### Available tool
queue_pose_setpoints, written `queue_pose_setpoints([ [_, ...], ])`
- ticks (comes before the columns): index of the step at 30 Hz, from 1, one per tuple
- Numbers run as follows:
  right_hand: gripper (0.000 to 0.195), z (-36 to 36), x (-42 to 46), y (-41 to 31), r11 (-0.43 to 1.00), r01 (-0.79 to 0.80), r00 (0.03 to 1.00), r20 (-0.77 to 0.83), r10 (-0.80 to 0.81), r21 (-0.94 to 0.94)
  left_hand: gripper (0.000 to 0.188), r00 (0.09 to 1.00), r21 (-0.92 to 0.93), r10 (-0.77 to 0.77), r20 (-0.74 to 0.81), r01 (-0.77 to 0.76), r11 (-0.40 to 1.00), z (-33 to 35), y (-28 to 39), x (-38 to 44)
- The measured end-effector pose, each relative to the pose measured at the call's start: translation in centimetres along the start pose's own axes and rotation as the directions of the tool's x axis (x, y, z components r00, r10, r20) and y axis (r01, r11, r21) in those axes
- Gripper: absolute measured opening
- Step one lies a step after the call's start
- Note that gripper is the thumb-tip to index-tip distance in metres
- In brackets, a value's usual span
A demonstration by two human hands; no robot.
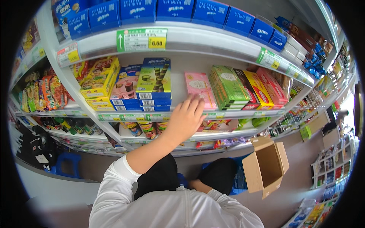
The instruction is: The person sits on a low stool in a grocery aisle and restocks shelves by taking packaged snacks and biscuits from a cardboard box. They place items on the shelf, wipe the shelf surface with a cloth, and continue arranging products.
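My left hand (187, 115) reaches to the middle shelf, its fingertips resting on the near end of a flat pink snack box (201, 85). To its left stand stacked blue-and-green wafer roll boxes (154, 77), a pink-and-blue box (125, 85) and yellow boxes (99, 78). On the right of the pink box lie stacked green boxes (229, 87), then dark, yellow (258, 89) and red-pink boxes (272, 85). My right hand (195, 184) is low between my knees, mostly hidden, so its fingers cannot be made out.
Blue Oreo boxes (262, 30) line the shelf above, behind a price rail (99, 42). Canisters (148, 129) stand on the shelf below. An opened cardboard carton (252, 173) is at my right, near a blue stool. Another blue stool (68, 164) stands at left, beside a black bag.
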State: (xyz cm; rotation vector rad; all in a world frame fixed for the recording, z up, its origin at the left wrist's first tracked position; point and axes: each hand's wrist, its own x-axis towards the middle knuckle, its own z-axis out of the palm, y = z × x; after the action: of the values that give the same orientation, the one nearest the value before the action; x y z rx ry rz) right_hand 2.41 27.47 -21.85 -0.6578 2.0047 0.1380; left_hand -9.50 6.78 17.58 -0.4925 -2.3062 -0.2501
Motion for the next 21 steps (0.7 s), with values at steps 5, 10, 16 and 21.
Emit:
queue_pose_setpoints([
  [5, 0.051, -3.2, 4.1, -1.6, 0.979, 0.147, 0.974, -0.193, -0.119, 0.138, 0.056, 0.993, 0.004, 0.016, 0.119, -0.017, 1.000, -1.4, 0.3, 0.7],
  [10, 0.050, -6.3, 2.3, -2.7, 0.914, 0.275, 0.908, -0.392, -0.145, 0.298, 0.064, 0.984, 0.083, -0.017, 0.176, 0.002, 0.997, -1.3, 0.5, -0.5],
  [16, 0.031, -3.5, -1.8, -1.2, 0.956, 0.284, 0.887, -0.358, -0.293, -0.080, 0.060, 0.989, 0.080, -0.138, 0.045, 0.134, 0.988, 0.4, 2.5, -1.1],
  [21, 0.027, -1.1, -3.6, 1.7, 0.927, 0.276, 0.845, -0.395, -0.360, -0.255, 0.055, 0.970, 0.113, -0.207, -0.126, 0.221, 0.969, 0.6, 4.0, -1.5],
])
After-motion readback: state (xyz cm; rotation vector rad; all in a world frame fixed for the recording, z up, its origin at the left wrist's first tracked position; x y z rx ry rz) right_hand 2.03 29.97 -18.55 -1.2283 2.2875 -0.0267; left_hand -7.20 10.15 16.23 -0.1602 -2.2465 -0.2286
